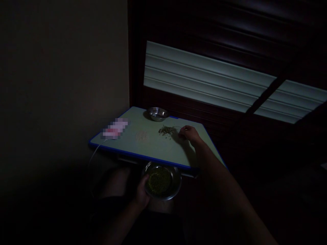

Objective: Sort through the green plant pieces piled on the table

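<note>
My left hand [143, 191] grips the left rim of a shiny metal bowl [176, 190], below the near edge of the small table. Small green grains, possibly mung beans [159, 181], lie in that bowl. Over the right part of the pale tabletop, my right hand [187, 132] has its fingers curled together; what they hold, if anything, is too dark to make out. Just left of those fingers lies a loose heap of small dark grains [166, 130]. Farther left is a faint, thin patch of pale grains [141, 136].
A second metal bowl [157, 115] stands at the table's back edge. A blurred pink-and-white object [115, 128] with a white cable [93, 154] lies at the left. The table [127, 149] has a blue rim. Behind it are a wall [63, 68] and dark slatted panels [204, 76].
</note>
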`<state>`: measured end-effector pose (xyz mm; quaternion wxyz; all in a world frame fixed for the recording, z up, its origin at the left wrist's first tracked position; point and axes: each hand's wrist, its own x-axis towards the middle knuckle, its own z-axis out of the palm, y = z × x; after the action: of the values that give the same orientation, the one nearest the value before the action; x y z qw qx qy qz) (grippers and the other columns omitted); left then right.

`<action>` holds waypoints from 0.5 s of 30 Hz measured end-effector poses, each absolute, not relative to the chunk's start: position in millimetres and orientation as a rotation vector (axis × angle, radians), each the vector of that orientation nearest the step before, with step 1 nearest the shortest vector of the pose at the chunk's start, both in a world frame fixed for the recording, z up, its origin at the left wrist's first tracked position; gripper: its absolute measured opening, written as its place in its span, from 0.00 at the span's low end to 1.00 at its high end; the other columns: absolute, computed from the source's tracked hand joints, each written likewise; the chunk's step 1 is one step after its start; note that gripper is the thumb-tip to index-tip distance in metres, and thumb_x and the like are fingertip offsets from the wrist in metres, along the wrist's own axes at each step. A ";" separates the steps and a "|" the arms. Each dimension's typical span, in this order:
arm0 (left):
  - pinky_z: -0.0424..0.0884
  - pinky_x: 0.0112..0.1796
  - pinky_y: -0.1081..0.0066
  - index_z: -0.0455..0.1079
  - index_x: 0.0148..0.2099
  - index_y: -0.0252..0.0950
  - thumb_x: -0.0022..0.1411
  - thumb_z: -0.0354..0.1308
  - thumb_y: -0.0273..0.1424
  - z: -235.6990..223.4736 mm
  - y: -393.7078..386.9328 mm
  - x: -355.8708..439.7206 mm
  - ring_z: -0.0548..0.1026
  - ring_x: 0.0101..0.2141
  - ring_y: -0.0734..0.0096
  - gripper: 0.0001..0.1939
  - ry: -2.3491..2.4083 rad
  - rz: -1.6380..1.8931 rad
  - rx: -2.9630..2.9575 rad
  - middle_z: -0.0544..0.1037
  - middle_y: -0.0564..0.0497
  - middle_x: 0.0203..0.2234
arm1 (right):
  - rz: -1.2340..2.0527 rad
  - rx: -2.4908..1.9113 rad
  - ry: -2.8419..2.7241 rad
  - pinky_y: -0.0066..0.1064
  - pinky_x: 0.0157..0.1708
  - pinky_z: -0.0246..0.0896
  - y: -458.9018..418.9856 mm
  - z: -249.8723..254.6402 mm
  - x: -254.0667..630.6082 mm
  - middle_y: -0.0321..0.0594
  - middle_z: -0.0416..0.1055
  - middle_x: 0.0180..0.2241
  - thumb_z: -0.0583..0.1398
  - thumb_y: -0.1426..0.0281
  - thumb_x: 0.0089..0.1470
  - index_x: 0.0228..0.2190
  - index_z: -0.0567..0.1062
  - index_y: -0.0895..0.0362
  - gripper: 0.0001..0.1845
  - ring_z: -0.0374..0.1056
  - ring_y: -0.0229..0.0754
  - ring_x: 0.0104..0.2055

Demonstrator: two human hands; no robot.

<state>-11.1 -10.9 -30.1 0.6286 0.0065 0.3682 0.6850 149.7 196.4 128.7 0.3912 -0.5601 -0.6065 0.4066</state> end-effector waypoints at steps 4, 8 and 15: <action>0.69 0.49 0.55 0.76 0.36 0.34 0.47 0.63 0.36 -26.3 -12.2 -11.6 0.75 0.46 0.49 0.14 0.860 1.565 0.027 0.82 0.44 0.33 | 0.850 -1.326 -1.570 0.22 0.20 0.55 206.2 112.4 159.1 0.30 0.66 0.18 0.59 0.74 0.34 0.25 0.67 0.57 0.10 0.60 0.32 0.19; 0.69 0.49 0.54 0.76 0.36 0.35 0.47 0.61 0.37 -20.7 -12.7 -10.7 0.74 0.48 0.47 0.14 0.858 1.572 0.053 0.82 0.44 0.35 | 0.713 -1.262 -1.731 0.24 0.27 0.57 202.5 101.1 164.2 0.32 0.67 0.21 0.58 0.72 0.36 0.23 0.69 0.58 0.05 0.61 0.33 0.24; 0.69 0.50 0.55 0.75 0.39 0.37 0.47 0.61 0.38 -17.9 -13.4 -12.2 0.73 0.50 0.48 0.16 0.907 1.582 0.096 0.81 0.45 0.36 | 0.537 -1.225 -1.869 0.26 0.37 0.60 200.9 94.4 160.9 0.35 0.73 0.28 0.57 0.72 0.43 0.28 0.74 0.59 0.08 0.66 0.36 0.32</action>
<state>-12.2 -13.4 -17.9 0.6114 0.0417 0.3929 0.6857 160.9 200.9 94.4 0.4091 -0.4862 -0.7421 0.2133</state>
